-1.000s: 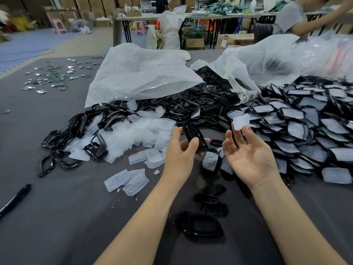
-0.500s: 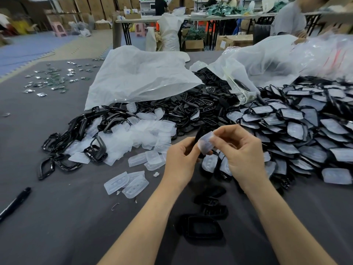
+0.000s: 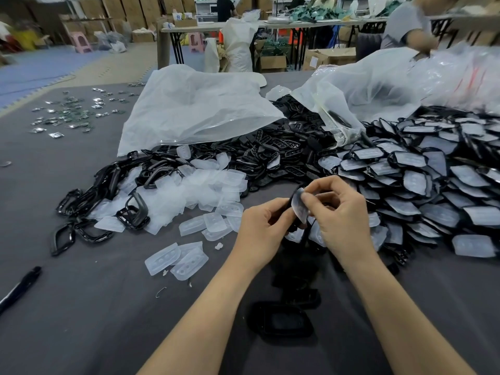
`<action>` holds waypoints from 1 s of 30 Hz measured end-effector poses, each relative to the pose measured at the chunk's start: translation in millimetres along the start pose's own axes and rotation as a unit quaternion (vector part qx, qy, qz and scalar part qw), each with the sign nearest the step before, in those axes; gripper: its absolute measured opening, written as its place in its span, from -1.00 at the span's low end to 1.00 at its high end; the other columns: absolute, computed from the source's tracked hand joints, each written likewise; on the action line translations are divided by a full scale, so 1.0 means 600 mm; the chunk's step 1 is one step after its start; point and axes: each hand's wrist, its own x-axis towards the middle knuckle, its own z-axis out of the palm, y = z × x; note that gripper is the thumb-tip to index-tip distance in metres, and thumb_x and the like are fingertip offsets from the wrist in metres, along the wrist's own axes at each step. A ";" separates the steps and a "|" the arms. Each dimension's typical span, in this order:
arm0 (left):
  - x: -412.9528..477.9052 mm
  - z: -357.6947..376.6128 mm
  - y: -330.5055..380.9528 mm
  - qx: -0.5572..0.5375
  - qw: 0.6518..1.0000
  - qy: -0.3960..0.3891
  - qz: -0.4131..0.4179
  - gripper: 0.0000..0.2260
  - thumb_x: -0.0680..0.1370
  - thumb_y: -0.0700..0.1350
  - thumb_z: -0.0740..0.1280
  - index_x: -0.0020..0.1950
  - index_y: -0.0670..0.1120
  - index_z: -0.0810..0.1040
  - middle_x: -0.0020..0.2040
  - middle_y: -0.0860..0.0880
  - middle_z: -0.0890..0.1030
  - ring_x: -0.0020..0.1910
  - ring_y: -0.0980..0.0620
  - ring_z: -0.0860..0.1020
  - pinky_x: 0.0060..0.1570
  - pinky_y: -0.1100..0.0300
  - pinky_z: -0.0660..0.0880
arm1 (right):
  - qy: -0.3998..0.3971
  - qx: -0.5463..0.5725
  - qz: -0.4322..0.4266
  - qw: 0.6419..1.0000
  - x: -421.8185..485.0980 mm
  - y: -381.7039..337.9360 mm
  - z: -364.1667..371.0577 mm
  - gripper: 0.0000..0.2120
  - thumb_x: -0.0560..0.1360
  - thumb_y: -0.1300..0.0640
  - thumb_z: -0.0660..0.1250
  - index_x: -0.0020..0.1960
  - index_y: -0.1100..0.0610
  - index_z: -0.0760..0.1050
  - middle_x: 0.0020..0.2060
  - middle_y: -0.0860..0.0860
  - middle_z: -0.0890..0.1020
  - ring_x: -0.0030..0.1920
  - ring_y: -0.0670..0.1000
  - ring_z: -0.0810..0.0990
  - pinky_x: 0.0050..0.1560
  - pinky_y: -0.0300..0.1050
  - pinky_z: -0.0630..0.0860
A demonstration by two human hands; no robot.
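Observation:
My left hand [image 3: 263, 228] grips a small black plastic shell [image 3: 290, 205], mostly hidden behind its fingers. My right hand [image 3: 342, 212] pinches a translucent rubber pad [image 3: 299, 205] and holds it against the face of that shell. Both hands are above the grey table [image 3: 81, 307], just in front of the piles. A heap of loose translucent pads [image 3: 194, 190] lies to the left. A large pile of black shells with pads fitted [image 3: 422, 185] spreads to the right.
Black frames [image 3: 89, 207] lie at the left of the heap, one black frame [image 3: 281, 322] sits near my forearms. Bare black shells [image 3: 273, 152] spill from white plastic bags [image 3: 194, 109]. A black pen [image 3: 20, 288] lies at the left edge. Another person [image 3: 408, 25] works at the far right.
My right hand turned from palm-up and open to bringing a translucent pad onto the black shell in my left hand. The pad now sits closer against the shell.

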 end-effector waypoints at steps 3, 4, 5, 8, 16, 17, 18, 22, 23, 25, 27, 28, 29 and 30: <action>0.000 -0.001 -0.001 0.004 1.000 -0.009 0.003 -0.87 0.60 -0.12 0.31 -0.01 0.00 0.67 -0.17 0.03 0.70 -0.12 -0.01 0.66 -0.11 0.20 0.53 | -0.019 0.119 0.072 0.990 0.004 0.001 -0.003 -0.73 0.44 0.38 0.39 -0.10 0.02 0.47 -0.35 -0.17 0.60 -0.33 -0.15 0.57 -0.25 -0.20 0.58; 0.000 -0.002 -0.002 0.013 1.000 -0.014 0.005 -0.87 0.60 -0.11 0.31 -0.01 0.01 0.67 -0.17 0.03 0.70 -0.12 -0.03 0.65 -0.09 0.14 0.53 | -0.032 0.158 0.100 0.982 0.006 0.003 -0.006 -0.73 0.44 0.40 0.38 -0.06 0.05 0.47 -0.36 -0.15 0.60 -0.32 -0.16 0.58 -0.26 -0.22 0.58; 0.000 -0.003 -0.002 0.022 1.000 -0.020 0.006 -0.87 0.60 -0.11 0.31 -0.01 0.03 0.66 -0.18 0.05 0.70 -0.13 -0.02 0.65 -0.10 0.14 0.52 | -0.048 0.184 0.124 0.974 0.008 0.004 -0.010 -0.74 0.44 0.41 0.37 -0.04 0.07 0.50 -0.35 -0.13 0.61 -0.30 -0.14 0.60 -0.24 -0.22 0.58; -0.002 -0.004 0.000 0.027 0.999 -0.039 0.006 -0.85 0.60 -0.11 0.32 -0.05 0.10 0.65 -0.26 0.14 0.66 -0.28 0.21 0.57 -0.25 0.36 0.44 | -0.099 0.219 0.170 0.956 0.014 0.005 -0.022 -0.80 0.44 0.42 0.35 -0.08 0.15 0.58 -0.30 -0.02 0.66 -0.25 -0.06 0.64 -0.19 -0.23 0.59; -0.002 -0.007 -0.001 0.007 0.996 -0.090 -0.022 -0.84 0.60 -0.05 0.31 -0.05 -0.05 0.66 -0.35 0.02 0.65 -0.33 0.18 0.56 -0.28 0.44 0.38 | -0.164 0.244 0.217 0.931 0.018 0.001 -0.039 -0.91 0.46 0.39 0.30 -0.13 0.25 0.54 -0.30 0.09 0.63 -0.28 -0.01 0.61 -0.19 -0.18 0.60; -0.002 -0.008 -0.001 0.005 0.995 -0.093 -0.024 -0.83 0.61 -0.05 0.30 -0.07 -0.05 0.66 -0.35 0.01 0.64 -0.33 0.18 0.56 -0.28 0.44 0.38 | -0.169 0.231 0.217 0.933 0.017 0.001 -0.039 -0.91 0.47 0.38 0.29 -0.13 0.26 0.55 -0.28 0.11 0.62 -0.25 0.02 0.60 -0.14 -0.14 0.59; -0.002 -0.009 -0.001 0.000 0.995 -0.093 -0.026 -0.82 0.61 -0.06 0.30 -0.10 -0.05 0.66 -0.36 0.01 0.64 -0.34 0.18 0.55 -0.29 0.44 0.38 | -0.171 0.216 0.215 0.937 0.016 0.001 -0.038 -0.91 0.48 0.38 0.29 -0.12 0.27 0.55 -0.26 0.13 0.62 -0.23 0.05 0.58 -0.10 -0.10 0.56; -0.002 -0.011 0.002 0.001 0.994 -0.101 -0.031 -0.79 0.61 -0.06 0.28 -0.13 -0.04 0.66 -0.36 0.01 0.64 -0.35 0.18 0.54 -0.29 0.42 0.38 | -0.177 0.179 0.213 0.944 0.017 0.002 -0.040 -0.89 0.49 0.38 0.29 -0.10 0.25 0.57 -0.26 0.15 0.62 -0.21 0.08 0.57 -0.07 -0.06 0.52; -0.002 -0.011 0.003 0.007 0.994 -0.106 -0.033 -0.79 0.61 -0.05 0.28 -0.14 -0.01 0.66 -0.36 0.01 0.64 -0.35 0.18 0.53 -0.29 0.41 0.38 | -0.179 0.172 0.213 0.945 0.018 0.002 -0.041 -0.90 0.49 0.38 0.30 -0.10 0.25 0.57 -0.27 0.14 0.63 -0.22 0.08 0.58 -0.06 -0.04 0.51; -0.002 -0.012 0.004 0.015 0.993 -0.109 -0.034 -0.78 0.60 -0.02 0.26 -0.15 0.03 0.66 -0.33 0.00 0.65 -0.34 0.15 0.53 -0.28 0.36 0.40 | -0.171 0.156 0.204 0.951 0.017 0.005 -0.039 -0.89 0.49 0.39 0.30 -0.12 0.24 0.57 -0.30 0.11 0.63 -0.26 0.03 0.59 -0.07 -0.07 0.52; -0.002 -0.013 0.005 -0.002 0.995 -0.096 -0.033 -0.70 0.60 0.02 0.22 -0.19 -0.02 0.67 -0.31 -0.03 0.67 -0.31 0.12 0.55 -0.26 0.31 0.42 | -0.155 0.142 0.182 0.960 0.015 0.007 -0.033 -0.86 0.50 0.39 0.30 -0.16 0.20 0.56 -0.32 0.08 0.63 -0.28 -0.01 0.59 -0.16 -0.18 0.54; -0.002 -0.013 0.006 -0.019 0.995 -0.088 -0.035 -0.66 0.60 0.05 0.19 -0.22 -0.03 0.68 -0.29 -0.04 0.68 -0.32 0.12 0.57 -0.25 0.32 0.43 | -0.150 0.136 0.167 0.965 0.015 0.007 -0.031 -0.85 0.50 0.39 0.31 -0.17 0.19 0.56 -0.31 0.08 0.62 -0.27 -0.02 0.58 -0.19 -0.21 0.54; -0.002 -0.013 0.007 -0.030 0.996 -0.081 -0.035 -0.63 0.61 0.07 0.18 -0.24 -0.01 0.68 -0.29 -0.06 0.69 -0.32 0.13 0.58 -0.24 0.34 0.45 | -0.144 0.129 0.151 0.969 0.015 0.006 -0.029 -0.85 0.50 0.38 0.31 -0.17 0.19 0.55 -0.31 0.08 0.62 -0.27 -0.03 0.59 -0.21 -0.24 0.54; -0.002 -0.012 0.008 -0.033 0.996 -0.074 -0.033 -0.63 0.61 0.08 0.18 -0.25 0.01 0.67 -0.28 -0.06 0.69 -0.32 0.13 0.58 -0.24 0.35 0.46 | -0.136 0.122 0.134 0.974 0.015 0.005 -0.028 -0.86 0.50 0.38 0.32 -0.17 0.19 0.55 -0.32 0.07 0.62 -0.28 -0.06 0.59 -0.23 -0.27 0.53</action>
